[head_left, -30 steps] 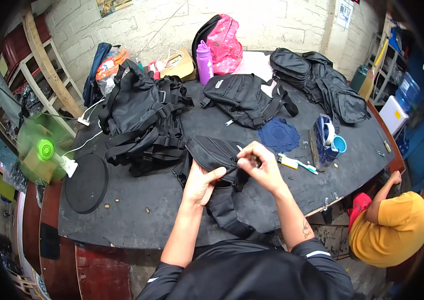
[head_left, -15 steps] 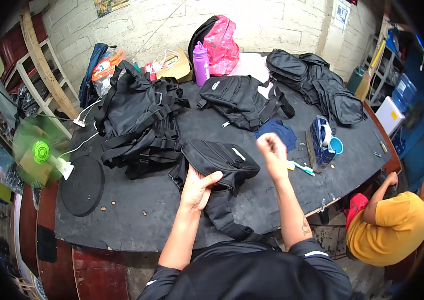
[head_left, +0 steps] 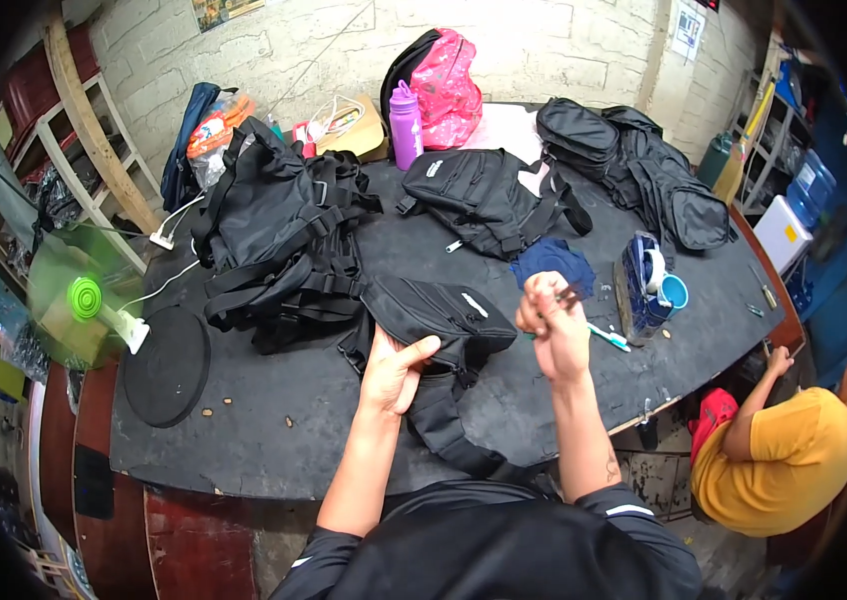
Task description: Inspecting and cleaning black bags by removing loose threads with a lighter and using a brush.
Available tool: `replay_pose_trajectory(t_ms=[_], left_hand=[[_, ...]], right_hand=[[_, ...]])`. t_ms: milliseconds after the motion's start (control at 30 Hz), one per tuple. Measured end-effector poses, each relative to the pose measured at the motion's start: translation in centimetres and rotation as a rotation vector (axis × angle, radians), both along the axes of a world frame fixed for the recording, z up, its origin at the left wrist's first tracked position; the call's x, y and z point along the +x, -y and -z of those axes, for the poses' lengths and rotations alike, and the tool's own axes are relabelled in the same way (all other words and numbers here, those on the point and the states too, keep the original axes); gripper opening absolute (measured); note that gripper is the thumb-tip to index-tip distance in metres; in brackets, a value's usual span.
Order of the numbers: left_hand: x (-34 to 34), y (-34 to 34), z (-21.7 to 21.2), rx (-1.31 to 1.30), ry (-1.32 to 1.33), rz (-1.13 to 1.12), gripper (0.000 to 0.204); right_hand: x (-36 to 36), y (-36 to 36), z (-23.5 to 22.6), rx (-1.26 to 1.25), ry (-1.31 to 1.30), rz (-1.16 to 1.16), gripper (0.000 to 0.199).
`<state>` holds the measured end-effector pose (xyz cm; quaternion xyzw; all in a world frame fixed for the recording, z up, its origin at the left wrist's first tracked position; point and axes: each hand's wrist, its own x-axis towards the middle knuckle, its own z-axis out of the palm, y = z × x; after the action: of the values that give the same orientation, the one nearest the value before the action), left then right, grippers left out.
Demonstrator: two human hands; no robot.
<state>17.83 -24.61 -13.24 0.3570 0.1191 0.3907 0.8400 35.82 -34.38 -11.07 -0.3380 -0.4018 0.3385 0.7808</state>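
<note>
the small black pouch bag lies on the dark surface right in front of the person, its lower part hanging toward the near edge. the left hand keeps its grip on the bag's near left edge, thumb across the top and fingers tucked under the fabric. the right hand is closed in a narrow pinch on a small dark tool, too small to tell which kind.

a second ago the right hand was low against the bag, just beside the left one; half a second ago it had lifted off to the right, and now it hangs raised above the surface, clear of the bag, close to the blue cloth. the left hand and the bag have hardly shifted.

counted outward: one pouch bag in hand; one heap of black backpacks to the left, how many in it i cannot tell; one black backpack in the middle; one more dark pile at the far right; one purple bottle; one pink bag; one blue mug; one round black disc; one green fan. a second person in a yellow shirt sits at the right edge.
</note>
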Motion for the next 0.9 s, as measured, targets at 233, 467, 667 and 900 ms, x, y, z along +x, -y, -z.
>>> replay_pose_trajectory(t_ms=[233,467,667,900], left_hand=[[0.0,0.1,-0.4,-0.020,-0.003,0.024,0.072],[-0.1,0.3,-0.5,-0.009,-0.029,0.025,0.072],[0.3,0.5,-0.4,0.063,-0.030,0.012,0.069],[0.8,-5.8,1.5,-0.441,-0.001,0.005,0.036]], right_hand=[[-2.2,0.6,0.8,-0.205,0.968,0.276,0.033],[-3.2,-0.2,1.1,-0.141,0.936,0.376,0.026],[-3.1,-0.3,2.0,-0.142,0.798,0.392,0.018],[-4.4,2.3,1.1,-0.109,-0.140,-0.510,0.018]])
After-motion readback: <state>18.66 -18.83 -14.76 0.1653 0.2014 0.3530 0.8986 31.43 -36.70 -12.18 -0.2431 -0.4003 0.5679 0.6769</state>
